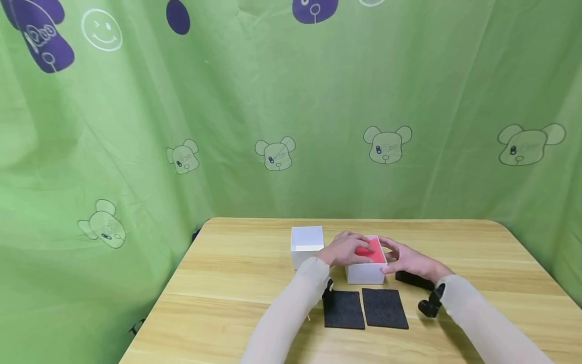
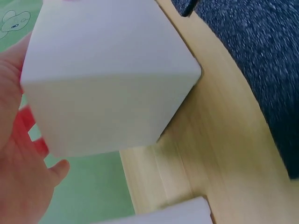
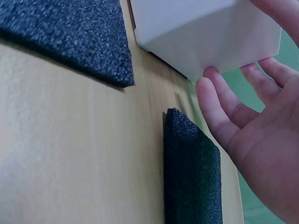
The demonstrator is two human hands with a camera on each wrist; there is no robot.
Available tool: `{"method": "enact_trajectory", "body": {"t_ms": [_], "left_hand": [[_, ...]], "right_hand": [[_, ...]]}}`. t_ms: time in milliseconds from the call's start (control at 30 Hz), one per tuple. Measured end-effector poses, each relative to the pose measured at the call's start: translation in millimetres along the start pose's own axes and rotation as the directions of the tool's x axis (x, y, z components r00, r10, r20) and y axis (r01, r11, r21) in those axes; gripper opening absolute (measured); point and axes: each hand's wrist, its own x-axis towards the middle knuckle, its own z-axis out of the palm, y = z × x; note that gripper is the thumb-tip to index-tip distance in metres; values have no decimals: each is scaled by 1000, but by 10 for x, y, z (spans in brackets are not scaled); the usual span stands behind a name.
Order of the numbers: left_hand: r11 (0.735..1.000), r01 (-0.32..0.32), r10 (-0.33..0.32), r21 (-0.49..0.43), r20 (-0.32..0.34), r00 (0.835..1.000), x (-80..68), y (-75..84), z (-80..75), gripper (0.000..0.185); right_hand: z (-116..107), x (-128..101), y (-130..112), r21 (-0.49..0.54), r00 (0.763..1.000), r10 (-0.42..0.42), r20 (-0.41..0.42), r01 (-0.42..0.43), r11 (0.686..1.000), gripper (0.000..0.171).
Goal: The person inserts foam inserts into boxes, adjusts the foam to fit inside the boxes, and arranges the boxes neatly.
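Observation:
A white box (image 1: 366, 274) with a bright red-pink inside (image 1: 378, 252) stands open at the top on the table. My left hand (image 1: 344, 248) lies over its left side, fingers extended across the red-pink inside; their tips are hard to make out. With thumb near the front corner and fingers along the right wall, my right hand (image 1: 414, 263) holds the box. The right wrist view shows those fingers (image 3: 219, 107) touching the white wall. In the left wrist view the left palm (image 2: 23, 182) is beside the box (image 2: 107, 107).
Left of the box stands a second white box (image 1: 307, 240), open-topped. Two dark foam squares (image 1: 344, 310) (image 1: 385, 308) lie side by side in front. A black foam block (image 1: 415, 279) sits under the right hand, on the wooden table (image 1: 218, 288). A green curtain (image 1: 318, 101) hangs behind.

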Motion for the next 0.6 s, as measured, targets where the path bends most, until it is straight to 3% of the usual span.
{"method": "enact_trajectory", "body": {"t_ms": [267, 600], "left_hand": [[999, 18, -18, -27, -12, 1000, -101, -101, -27, 45], [999, 44, -44, -23, 9, 999, -126, -113, -64, 45]], "right_hand": [[12, -17, 8, -22, 999, 29, -18, -30, 999, 93], [6, 10, -12, -46, 998, 48, -31, -49, 998, 94]]}}
